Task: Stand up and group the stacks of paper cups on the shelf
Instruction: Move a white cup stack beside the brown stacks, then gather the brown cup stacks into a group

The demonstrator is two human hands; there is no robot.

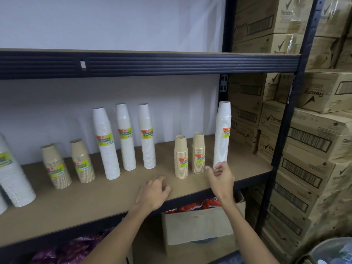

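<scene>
Plain white wall [114, 21] behind a dark metal rack w/ tan board shelves [190, 62]. Stacked brown cardboard cartons [314, 134] fill the right side, floor to top. Open cardboard box [198, 225] sits under the lower shelf; even indoor light

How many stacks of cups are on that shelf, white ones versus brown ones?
White stacks: 5, counting the tall one by the right hand, three mid-shelf and one at the far left; a sliver of maybe one more shows at the left edge.
Brown stacks: 4
Total: 9, all upright.
</scene>
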